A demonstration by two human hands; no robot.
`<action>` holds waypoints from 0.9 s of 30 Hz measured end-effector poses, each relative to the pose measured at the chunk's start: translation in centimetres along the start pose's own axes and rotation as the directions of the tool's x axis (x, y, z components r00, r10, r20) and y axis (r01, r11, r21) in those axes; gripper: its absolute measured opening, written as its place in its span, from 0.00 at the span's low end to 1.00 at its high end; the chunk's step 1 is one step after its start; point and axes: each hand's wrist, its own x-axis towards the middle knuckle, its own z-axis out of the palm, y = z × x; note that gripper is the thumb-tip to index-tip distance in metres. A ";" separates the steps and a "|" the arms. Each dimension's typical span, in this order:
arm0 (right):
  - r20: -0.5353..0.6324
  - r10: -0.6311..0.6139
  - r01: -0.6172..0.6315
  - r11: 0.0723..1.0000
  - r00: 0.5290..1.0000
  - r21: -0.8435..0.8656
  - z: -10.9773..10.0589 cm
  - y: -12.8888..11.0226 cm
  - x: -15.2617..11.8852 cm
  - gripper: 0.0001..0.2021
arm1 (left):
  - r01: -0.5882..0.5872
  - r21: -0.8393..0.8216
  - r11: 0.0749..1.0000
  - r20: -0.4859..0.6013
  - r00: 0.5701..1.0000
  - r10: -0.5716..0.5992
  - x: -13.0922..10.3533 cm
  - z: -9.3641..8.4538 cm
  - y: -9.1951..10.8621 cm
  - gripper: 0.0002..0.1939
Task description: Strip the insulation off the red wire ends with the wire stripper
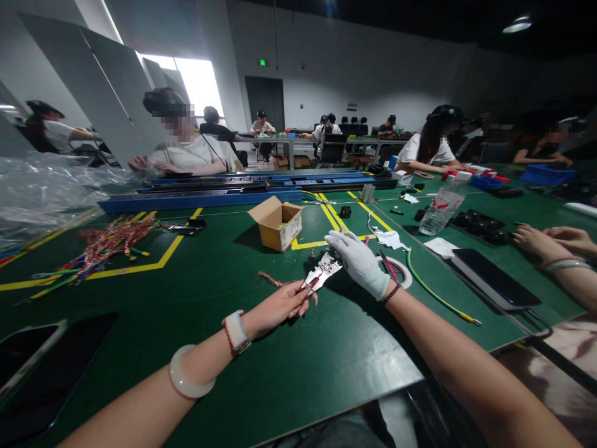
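Observation:
My left hand is wrapped round the handles of a pair of wire strippers, whose metal head points away to the upper right. My right hand, in a white glove, is at the tip of the strippers' jaws with its fingers drawn together. What it pinches there is hidden or too small to make out. Just left of the tool lies a short braided copper strand. Behind the hands stands an open cardboard box with small pieces inside. A roll of white tape lies beside my right wrist.
Left lies a pile of copper braids; a green-yellow wire lies right. A water bottle, a power bank-like device and a neighbour's hands are on the right. Blue rails span the back. Phones lie front left.

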 end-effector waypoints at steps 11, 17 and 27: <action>0.129 0.121 -0.093 0.975 0.984 -0.203 -1.2 -0.8 0.3 0.12 | 0.010 -0.005 1.000 -0.019 1.000 -0.010 -0.3 0.3 0.5 0.17; 0.141 0.173 -0.126 0.948 0.975 -0.292 -1.5 -1.0 0.1 0.10 | 0.027 -0.011 1.000 -0.031 0.999 -0.027 -0.3 0.5 0.9 0.18; 0.052 0.169 -0.157 0.970 0.984 -0.188 -0.7 -1.1 -0.3 0.14 | 0.012 -0.065 0.998 -0.010 1.000 -0.012 -0.2 0.2 0.6 0.18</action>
